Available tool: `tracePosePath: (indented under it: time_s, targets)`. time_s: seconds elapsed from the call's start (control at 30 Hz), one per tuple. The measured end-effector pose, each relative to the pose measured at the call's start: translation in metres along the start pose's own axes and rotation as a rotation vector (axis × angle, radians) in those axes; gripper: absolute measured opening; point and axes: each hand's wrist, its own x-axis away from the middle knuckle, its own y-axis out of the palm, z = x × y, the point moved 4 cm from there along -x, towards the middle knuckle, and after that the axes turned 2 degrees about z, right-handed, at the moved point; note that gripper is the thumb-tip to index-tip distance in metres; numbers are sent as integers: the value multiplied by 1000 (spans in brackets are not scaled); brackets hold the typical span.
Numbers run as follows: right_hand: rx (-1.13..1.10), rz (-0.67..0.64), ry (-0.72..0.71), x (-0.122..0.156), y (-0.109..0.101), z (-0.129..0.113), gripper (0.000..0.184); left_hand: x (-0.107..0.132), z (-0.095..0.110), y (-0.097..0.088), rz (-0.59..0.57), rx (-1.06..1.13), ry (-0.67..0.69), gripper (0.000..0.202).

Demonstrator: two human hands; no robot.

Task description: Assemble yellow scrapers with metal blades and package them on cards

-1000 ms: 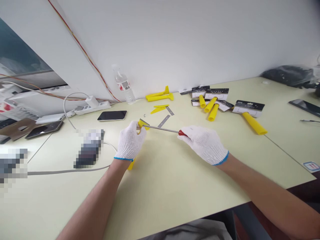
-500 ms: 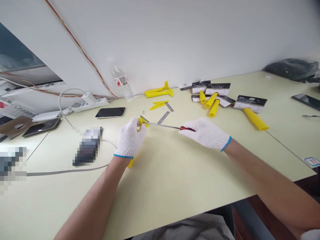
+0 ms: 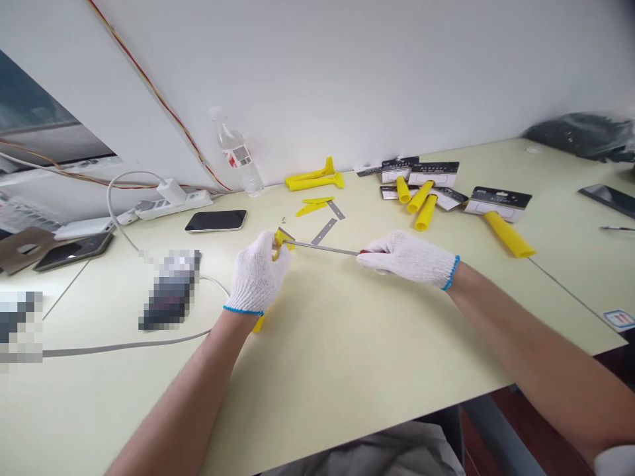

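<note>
A long steel screwdriver (image 3: 320, 247) is held over a pale yellow desk (image 3: 357, 344), its tip at a yellow plastic scraper handle (image 3: 282, 238) gripped in the white-gloved left hand (image 3: 256, 274); the gloved right hand (image 3: 407, 259) closes around the screwdriver's grip. Loose steel blades (image 3: 324, 231) lie just beyond, near more yellow handles (image 3: 315, 181)

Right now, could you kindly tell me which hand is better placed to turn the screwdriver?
The right, I'd judge: the right hand grips the screwdriver by its red handle, while the left hand is occupied holding the yellow plastic piece at the shaft's tip.
</note>
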Motion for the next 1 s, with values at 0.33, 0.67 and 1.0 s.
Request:
tracePosePath:
  time_s: [0.33, 0.67, 1.0]
  targets:
    - [-210, -66, 112, 2, 3, 1, 47, -1, 4, -3, -11, -36, -15, 11]
    - [-590, -297, 233, -7, 19, 18, 43, -1, 0, 2, -1, -19, 22, 11]
    - [-801, -415, 331, -10, 27, 34, 47, 0, 3, 2, -24, -33, 48, 15]
